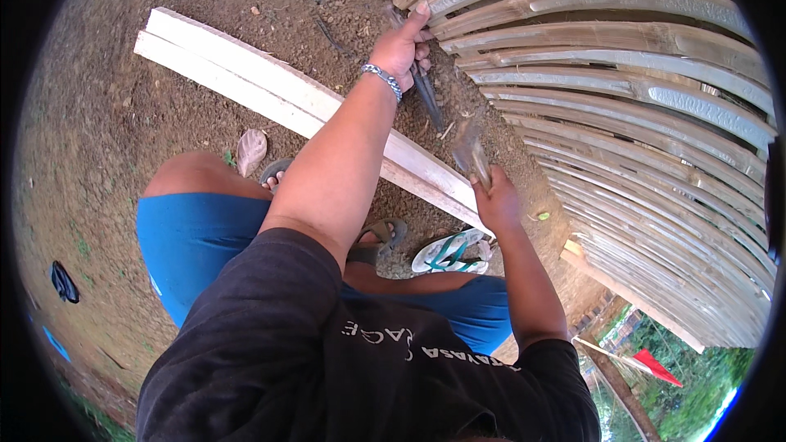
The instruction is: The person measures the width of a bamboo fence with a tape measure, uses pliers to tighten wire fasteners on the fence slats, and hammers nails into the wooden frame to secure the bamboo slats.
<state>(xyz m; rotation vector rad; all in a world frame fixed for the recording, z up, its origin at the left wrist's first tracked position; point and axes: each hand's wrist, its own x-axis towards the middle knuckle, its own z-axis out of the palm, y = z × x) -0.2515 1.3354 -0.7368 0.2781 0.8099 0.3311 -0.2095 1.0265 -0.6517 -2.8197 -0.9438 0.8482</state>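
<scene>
My left hand (399,53) is closed around a dark metal tool with two long handles, apparently pliers (427,100). Its thumb lies close to the ends of the bamboo slats (573,37). Below and to the right, my right hand (497,203) grips a short-handled hammer (467,147). The hammer's head is smeared by motion, so its exact shape is unclear; it hangs over the soil just beyond the pliers' handle ends. Under my left forearm lie pale wooden boards (237,65), side by side on the ground and partly covered by the arm.
The slatted bamboo fence curves along the right side. A white slipper with green straps (446,254) rests near my sandalled foot (381,233). A dry leaf (251,151) and a black scrap (64,281) lie on bare soil (98,155). A red flag (657,367) shows at lower right.
</scene>
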